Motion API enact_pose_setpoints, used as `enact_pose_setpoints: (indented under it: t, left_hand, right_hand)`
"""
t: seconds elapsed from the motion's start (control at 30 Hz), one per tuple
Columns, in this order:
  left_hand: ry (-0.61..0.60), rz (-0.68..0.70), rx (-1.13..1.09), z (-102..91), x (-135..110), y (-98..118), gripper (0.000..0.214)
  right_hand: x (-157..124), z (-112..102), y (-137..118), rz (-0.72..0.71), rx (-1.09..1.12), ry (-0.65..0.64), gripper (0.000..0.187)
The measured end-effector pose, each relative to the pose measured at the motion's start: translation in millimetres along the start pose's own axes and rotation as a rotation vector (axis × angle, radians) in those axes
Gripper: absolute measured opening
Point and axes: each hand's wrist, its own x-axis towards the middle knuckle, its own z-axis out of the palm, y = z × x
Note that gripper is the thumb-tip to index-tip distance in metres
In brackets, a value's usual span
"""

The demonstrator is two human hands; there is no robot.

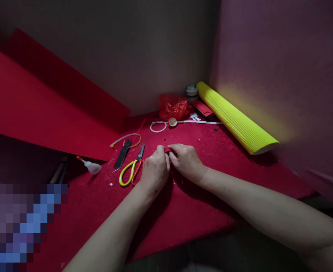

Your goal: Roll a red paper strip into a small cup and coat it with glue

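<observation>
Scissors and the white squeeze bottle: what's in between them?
In the head view, the lower part of a black strip lies between the scissors and the squeeze bottle, with a thin pale scrap by its end.

L hand (155, 170) & R hand (188, 162) meeting over red table (166, 234), both pinching a small red piece (167, 150), mostly hidden by fingers. Scissors (139, 155) lying just L of L hand, blades pointing away. Black strip (122, 155) lying beside scissors; squeeze bottle (93, 167) w/ orange tip resting farther L. Beyond hands: sm. round cup (172, 122) sitting nr red bag (172, 107). Yellow ribbed roll (236, 119) lying at R. Lg. red sheet (42, 98) slanting at L.
</observation>
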Motion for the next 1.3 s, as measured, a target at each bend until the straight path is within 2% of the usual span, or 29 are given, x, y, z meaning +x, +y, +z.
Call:
enact_pose_setpoints:
  t: [0.3,0.43,0.9,1.3]
  left_hand:
    - [0.01,-0.025,0.081,-2.8,-1.6,3.4,0.011]
    - [0.024,-0.032,0.081,-4.3,-1.2,4.2,0.014]
    - [0.021,0.013,0.135,-2.7,-0.9,4.5,0.013]
    - [0.016,0.038,0.247,0.5,-0.4,6.3,0.014]
  right_hand:
    - [-1.5,-2.3,-4.6,-0.041,-0.076,-0.021,0.019]
    - [-0.2,-2.1,-4.1,-0.013,-0.077,-0.008,0.019]
    - [0.3,-4.1,-5.3,-0.035,-0.095,-0.005,0.021]
    - [0.6,-6.0,-6.5,0.02,-0.095,-0.037,0.023]
